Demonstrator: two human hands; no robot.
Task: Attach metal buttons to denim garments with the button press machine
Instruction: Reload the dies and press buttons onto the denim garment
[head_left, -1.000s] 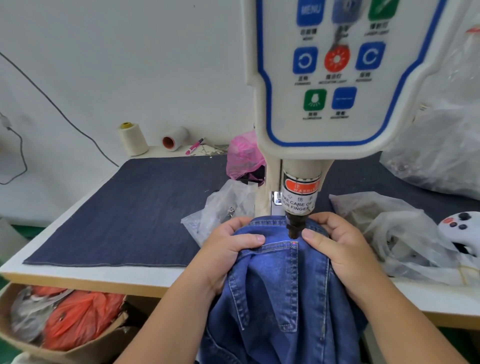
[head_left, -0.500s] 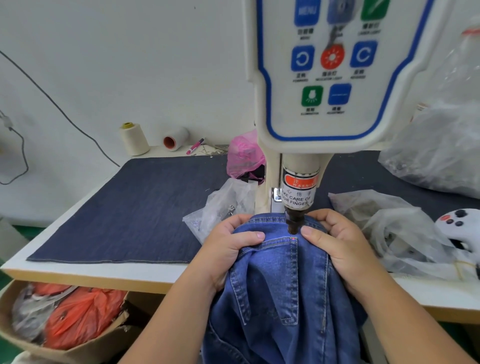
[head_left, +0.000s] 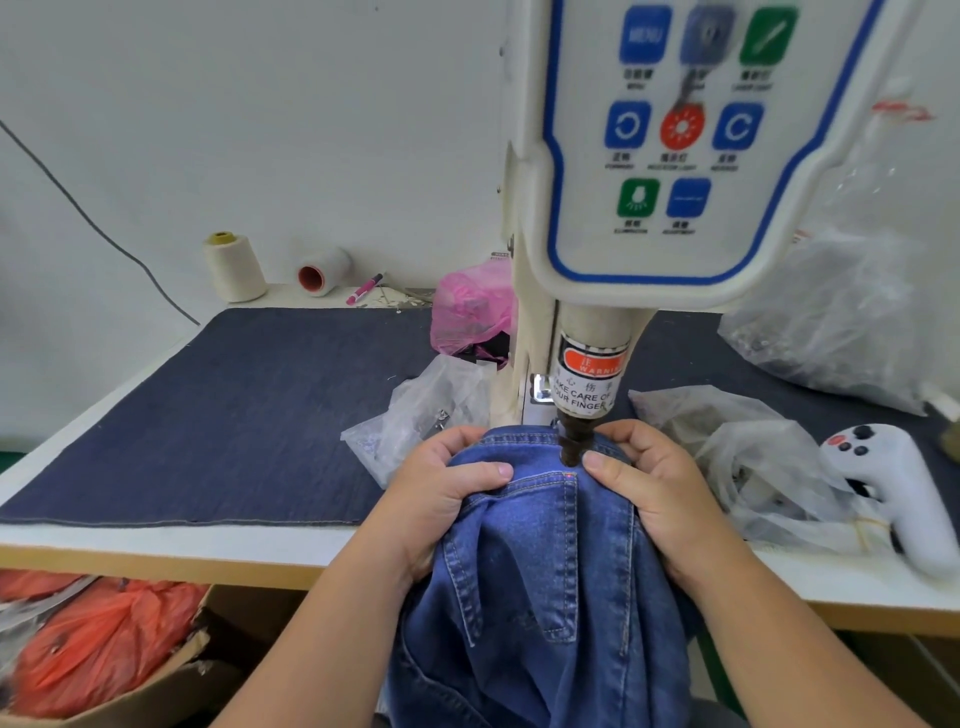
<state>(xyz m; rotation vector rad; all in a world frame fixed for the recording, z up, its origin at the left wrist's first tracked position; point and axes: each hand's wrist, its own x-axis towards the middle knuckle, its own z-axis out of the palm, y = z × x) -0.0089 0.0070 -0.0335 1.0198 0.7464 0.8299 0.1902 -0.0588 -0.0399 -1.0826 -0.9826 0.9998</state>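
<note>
A blue denim garment (head_left: 540, 571) lies draped over the table's front edge, its top edge under the dark punch (head_left: 572, 447) of the cream button press machine (head_left: 675, 156). My left hand (head_left: 441, 493) grips the denim to the left of the punch, thumb on top and fingers curled over the fold. On the other side my right hand (head_left: 649, 483) grips the fabric, its thumb tip just beside the punch. A small red light dot (head_left: 570, 475) shows on the denim below the punch. No button is visible.
A dark denim mat (head_left: 234, 415) covers the table. Clear plastic bags (head_left: 431, 410) lie left and right of the machine, a pink bag (head_left: 470, 306) behind. A white controller (head_left: 893, 483) sits at right. Thread cones (head_left: 234, 267) stand at the back; a box with orange bags (head_left: 104, 649) is below.
Both hands keep their grip on the denim under the punch. The punch sits a little lower against the fabric; the view shifted slightly.
</note>
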